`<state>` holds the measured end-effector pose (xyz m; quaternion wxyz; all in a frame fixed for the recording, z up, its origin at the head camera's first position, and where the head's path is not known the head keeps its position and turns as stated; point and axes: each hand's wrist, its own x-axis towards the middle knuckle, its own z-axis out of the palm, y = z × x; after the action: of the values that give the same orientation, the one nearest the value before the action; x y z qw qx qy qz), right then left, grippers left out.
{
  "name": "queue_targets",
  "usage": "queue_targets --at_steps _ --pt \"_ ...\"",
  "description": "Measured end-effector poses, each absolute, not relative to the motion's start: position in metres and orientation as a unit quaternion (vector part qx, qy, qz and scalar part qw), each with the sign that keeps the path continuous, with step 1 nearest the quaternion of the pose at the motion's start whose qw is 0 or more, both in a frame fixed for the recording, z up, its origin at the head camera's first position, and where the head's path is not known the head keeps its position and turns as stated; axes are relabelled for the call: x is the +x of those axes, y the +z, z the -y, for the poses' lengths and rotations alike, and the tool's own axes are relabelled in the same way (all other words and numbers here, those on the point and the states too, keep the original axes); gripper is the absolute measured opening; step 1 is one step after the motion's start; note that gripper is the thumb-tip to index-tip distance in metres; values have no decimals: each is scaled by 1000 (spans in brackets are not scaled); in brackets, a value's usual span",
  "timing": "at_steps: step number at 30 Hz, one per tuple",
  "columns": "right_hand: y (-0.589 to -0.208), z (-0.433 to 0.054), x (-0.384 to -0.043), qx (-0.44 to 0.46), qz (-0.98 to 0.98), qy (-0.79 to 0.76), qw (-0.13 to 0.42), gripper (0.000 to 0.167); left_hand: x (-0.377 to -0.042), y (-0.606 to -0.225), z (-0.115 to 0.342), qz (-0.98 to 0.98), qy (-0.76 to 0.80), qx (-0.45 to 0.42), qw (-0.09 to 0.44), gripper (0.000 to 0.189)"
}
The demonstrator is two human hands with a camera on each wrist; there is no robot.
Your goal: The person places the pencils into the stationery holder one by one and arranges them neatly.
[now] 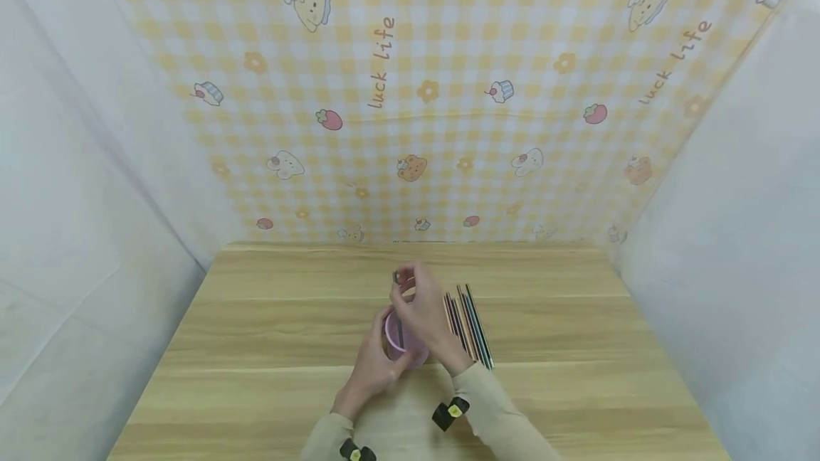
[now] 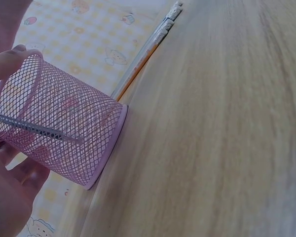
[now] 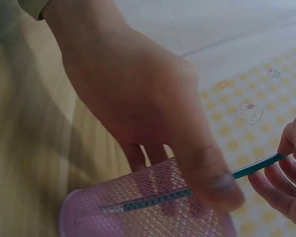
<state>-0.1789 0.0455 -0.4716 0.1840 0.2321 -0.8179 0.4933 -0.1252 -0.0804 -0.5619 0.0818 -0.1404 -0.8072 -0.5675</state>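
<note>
My left hand [image 1: 374, 368] holds a pink mesh pencil cup [image 2: 81, 103], its thumb near the rim and other fingers round the far side. The cup stands upright on the wooden table. My right hand [image 1: 419, 308] pinches a green pencil [image 3: 259, 167] near its upper end, above the cup's mouth. The eraser end of this pencil points down and shows through the mesh inside the cup, close to the base. In the right wrist view, only the fingers [image 3: 286, 173] of my right hand appear at the edge, while the left hand fills the middle.
Several pencils [image 1: 472, 326] lie side by side on the table [image 1: 288, 347], just right of the cup and partly behind my right wrist. A yellow checked cloth [image 1: 435, 183] hangs behind the table, with white walls [image 1: 737, 233] at both sides.
</note>
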Motion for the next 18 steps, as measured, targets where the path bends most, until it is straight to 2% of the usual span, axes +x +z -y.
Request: queue_targets --at_steps 18 --pt "-481 -45 -182 199 845 473 151 28 -128 -566 80 809 -558 -153 106 86"
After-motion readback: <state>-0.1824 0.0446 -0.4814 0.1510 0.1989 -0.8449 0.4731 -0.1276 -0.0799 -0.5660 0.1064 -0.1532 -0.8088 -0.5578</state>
